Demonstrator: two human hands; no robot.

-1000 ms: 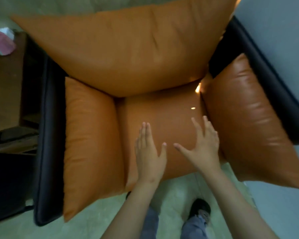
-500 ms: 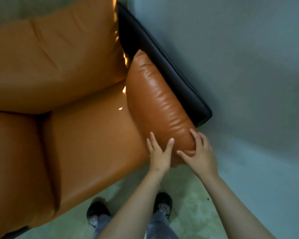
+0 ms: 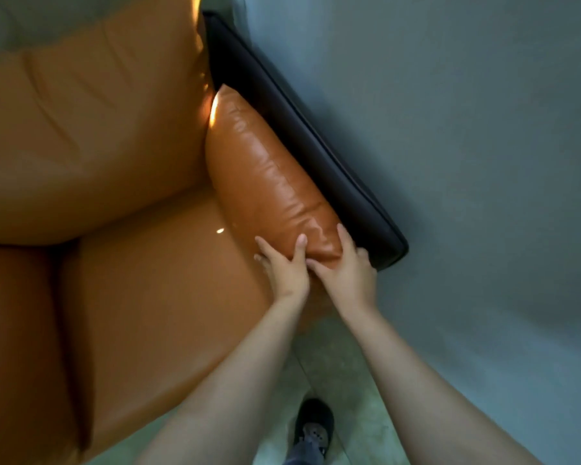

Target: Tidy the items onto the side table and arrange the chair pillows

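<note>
Two hands are working at the chair's right side. Beside the orange seat cushion (image 3: pixel 155 297), my left hand (image 3: pixel 284 266) is clasping the near end of the side pillow (image 3: pixel 272 176). My right hand (image 3: pixel 346 273) is clasping that same end, the pillow leaning against the black armrest (image 3: pixel 299 129).

Home lounge — orange leather armchair (image 3: pixel 141 297), grey wall (image 3: pixel 450 129).
</note>
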